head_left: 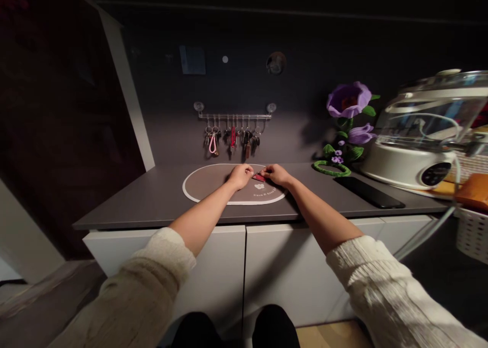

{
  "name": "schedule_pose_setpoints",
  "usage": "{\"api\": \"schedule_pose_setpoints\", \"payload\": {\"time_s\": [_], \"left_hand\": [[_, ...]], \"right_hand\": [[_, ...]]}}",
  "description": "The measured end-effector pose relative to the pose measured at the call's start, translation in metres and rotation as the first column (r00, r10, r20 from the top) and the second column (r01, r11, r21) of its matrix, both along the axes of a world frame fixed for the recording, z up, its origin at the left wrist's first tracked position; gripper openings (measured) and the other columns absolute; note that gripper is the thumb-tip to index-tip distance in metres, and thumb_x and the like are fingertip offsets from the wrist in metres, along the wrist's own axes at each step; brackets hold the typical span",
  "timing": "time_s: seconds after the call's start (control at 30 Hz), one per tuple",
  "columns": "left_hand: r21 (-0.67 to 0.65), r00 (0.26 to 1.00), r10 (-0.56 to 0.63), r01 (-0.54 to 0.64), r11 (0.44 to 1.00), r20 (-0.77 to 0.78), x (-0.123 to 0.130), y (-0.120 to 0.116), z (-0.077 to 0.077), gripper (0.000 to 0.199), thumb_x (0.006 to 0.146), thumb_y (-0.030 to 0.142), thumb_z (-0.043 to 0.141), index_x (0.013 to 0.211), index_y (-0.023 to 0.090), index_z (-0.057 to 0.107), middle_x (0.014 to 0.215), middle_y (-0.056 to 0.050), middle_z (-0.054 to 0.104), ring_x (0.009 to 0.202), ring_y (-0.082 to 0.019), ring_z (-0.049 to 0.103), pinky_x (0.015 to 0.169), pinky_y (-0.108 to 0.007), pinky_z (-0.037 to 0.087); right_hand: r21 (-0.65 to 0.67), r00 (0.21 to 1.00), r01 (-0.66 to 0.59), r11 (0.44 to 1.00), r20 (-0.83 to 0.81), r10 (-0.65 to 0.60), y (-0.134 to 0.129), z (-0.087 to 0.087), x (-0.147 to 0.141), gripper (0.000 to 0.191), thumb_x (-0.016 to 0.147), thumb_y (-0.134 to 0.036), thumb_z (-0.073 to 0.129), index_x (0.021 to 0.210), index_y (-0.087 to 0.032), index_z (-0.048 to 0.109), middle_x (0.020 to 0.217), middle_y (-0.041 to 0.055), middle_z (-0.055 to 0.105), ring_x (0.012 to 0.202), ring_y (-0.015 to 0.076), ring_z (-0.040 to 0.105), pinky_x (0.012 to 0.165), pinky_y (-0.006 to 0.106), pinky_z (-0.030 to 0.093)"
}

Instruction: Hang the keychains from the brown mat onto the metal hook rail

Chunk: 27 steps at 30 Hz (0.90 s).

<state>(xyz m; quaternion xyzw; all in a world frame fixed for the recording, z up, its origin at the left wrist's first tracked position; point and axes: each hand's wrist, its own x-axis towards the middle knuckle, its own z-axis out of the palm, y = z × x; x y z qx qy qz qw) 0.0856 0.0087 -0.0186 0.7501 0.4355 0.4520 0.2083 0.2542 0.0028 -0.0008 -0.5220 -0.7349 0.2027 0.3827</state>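
My left hand (241, 177) is over the middle of an oval brown mat (208, 182) with a white rim, its fingers pinched together. What they hold, if anything, is too small to tell. My right hand (277, 175) faces it from the right, thumb and fingers closed at the edge of a small flat red piece (259, 177). This red piece lies low over the mat between the two hands, and its exact kind is unclear. A pale printed figure (260, 186) and lettering show on the mat just below it.
Several key bunches hang from a clear rail (235, 117) on the dark wall. To the right on the grey counter (152, 200) are a purple flower ornament (348, 101), a black phone (368, 192) and a white appliance (407, 165) with a clear cover. A white perforated basket (473, 233) is at far right.
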Motion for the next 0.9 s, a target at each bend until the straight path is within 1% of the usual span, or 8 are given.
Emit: {"api": "schedule_pose_setpoints", "payload": {"time_s": [0.1,0.2,0.37,0.43,0.57,0.67,0.8,0.9], "left_hand": [[0.003,1.000,-0.001,0.001,1.000,-0.004,0.000,0.001,-0.001,0.012,0.070,0.016,0.053,0.076,0.014,0.063,0.072,-0.003,0.063,0.065,-0.012,0.054,0.066,-0.023,0.042],[0.020,1.000,-0.009,0.009,1.000,-0.005,0.000,0.002,-0.002,0.012,0.071,0.015,0.053,0.077,0.015,0.063,0.074,-0.004,0.064,0.067,-0.012,0.055,0.068,-0.023,0.043],[0.043,1.000,-0.017,0.019,0.999,-0.026,0.000,-0.002,0.001,0.014,0.073,0.015,0.051,0.080,0.015,0.063,0.076,-0.004,0.064,0.069,-0.013,0.055,0.069,-0.024,0.043],[0.074,0.997,-0.013,0.018,0.997,-0.073,-0.001,-0.006,0.004,0.014,0.074,0.016,0.051,0.079,0.015,0.064,0.077,-0.004,0.064,0.070,-0.014,0.055,0.071,-0.025,0.042],[0.158,0.982,0.031,-0.001,0.987,-0.187,-0.003,-0.013,0.011,0.017,0.076,0.017,0.048,0.075,0.017,0.065,0.083,-0.005,0.063,0.080,-0.016,0.054,0.078,-0.027,0.040],[0.188,0.978,0.049,-0.010,0.982,-0.203,-0.004,-0.015,0.014,0.016,0.077,0.018,0.048,0.076,0.018,0.065,0.085,-0.006,0.062,0.083,-0.016,0.054,0.078,-0.026,0.039],[0.168,0.992,-0.012,0.033,0.985,-0.125,-0.003,-0.015,0.016,0.013,0.075,0.020,0.051,0.073,0.016,0.063,0.078,-0.005,0.063,0.076,-0.015,0.054,0.075,-0.026,0.040],[0.031,0.992,-0.090,0.087,0.996,0.089,0.001,-0.015,0.016,0.012,0.075,0.019,0.052,0.072,0.013,0.062,0.071,-0.003,0.063,0.066,-0.012,0.054,0.069,-0.024,0.041]], "right_hand": [[0.019,1.000,-0.017,1.000,0.025,0.016,-0.001,0.002,0.000,0.006,0.062,-0.020,0.065,0.060,-0.015,0.065,0.059,-0.0009,0.061,0.057,0.0092,0.048,0.058,0.020,0.033],[0.024,0.996,-0.088,0.996,0.035,0.087,-0.002,0.004,-0.001,0.006,0.063,-0.021,0.064,0.061,-0.016,0.064,0.062,-0.0010,0.062,0.059,0.0092,0.049,0.060,0.019,0.034],[0.037,0.986,-0.162,0.986,0.050,0.160,-0.007,0.009,-0.004,0.011,0.063,-0.027,0.064,0.064,-0.016,0.064,0.060,-0.0018,0.061,0.056,0.0087,0.047,0.058,0.019,0.034],[0.053,0.985,-0.172,0.984,0.040,0.170,-0.009,0.011,-0.006,0.015,0.062,-0.030,0.065,0.064,-0.016,0.064,0.059,-0.0019,0.060,0.056,0.0090,0.047,0.058,0.019,0.034],[0.093,0.986,-0.166,0.982,0.011,0.165,-0.013,0.013,-0.009,0.019,0.062,-0.034,0.065,0.067,-0.016,0.062,0.061,-0.0019,0.059,0.058,0.0092,0.045,0.056,0.019,0.034],[0.120,0.988,-0.152,0.981,-0.013,0.154,-0.015,0.014,-0.011,0.020,0.066,-0.035,0.062,0.070,-0.016,0.060,0.059,-0.0029,0.055,0.056,0.0082,0.042,0.055,0.018,0.032],[0.121,0.983,-0.145,0.982,-0.094,0.157,-0.016,0.014,-0.014,0.019,0.070,-0.034,0.058,0.071,-0.016,0.057,0.058,-0.0032,0.052,0.056,0.0079,0.041,0.055,0.019,0.033],[0.108,0.968,-0.150,0.983,-0.187,0.168,-0.018,0.015,-0.017,0.018,0.071,-0.034,0.057,0.070,-0.015,0.055,0.060,-0.0026,0.053,0.057,0.0081,0.043,0.056,0.019,0.035]]}}
